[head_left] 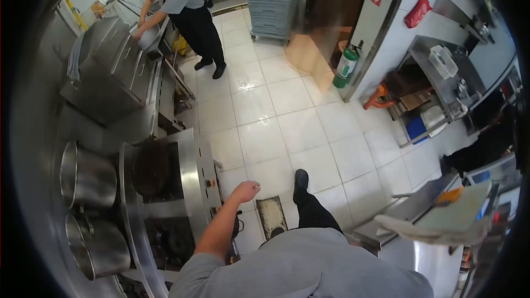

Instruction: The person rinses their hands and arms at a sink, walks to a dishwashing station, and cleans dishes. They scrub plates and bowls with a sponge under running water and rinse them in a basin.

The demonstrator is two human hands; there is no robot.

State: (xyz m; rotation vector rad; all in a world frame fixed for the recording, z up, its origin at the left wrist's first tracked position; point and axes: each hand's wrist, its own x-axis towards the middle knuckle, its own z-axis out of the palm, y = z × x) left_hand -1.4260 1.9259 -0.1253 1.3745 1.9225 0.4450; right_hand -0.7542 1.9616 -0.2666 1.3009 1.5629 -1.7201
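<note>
My left hand [245,191] hangs over the tiled floor beside the stove front, its fingers curled inward. I make out nothing between them, though the fingertips are small in the picture. It is apart from the stove [190,174], whose steel front and knobs lie to its left. My right hand is out of sight. Below the left hand a floor drain [270,218] lies in the tiles, near my black shoe [301,179].
Two large steel pots [91,174] stand left of the stove. Ahead, a co-worker [190,16] bends over a metal container [146,36]. Farther off are grey stacked racks [271,14] and a green extinguisher [346,66]. A pale cutting board [458,207] is at right.
</note>
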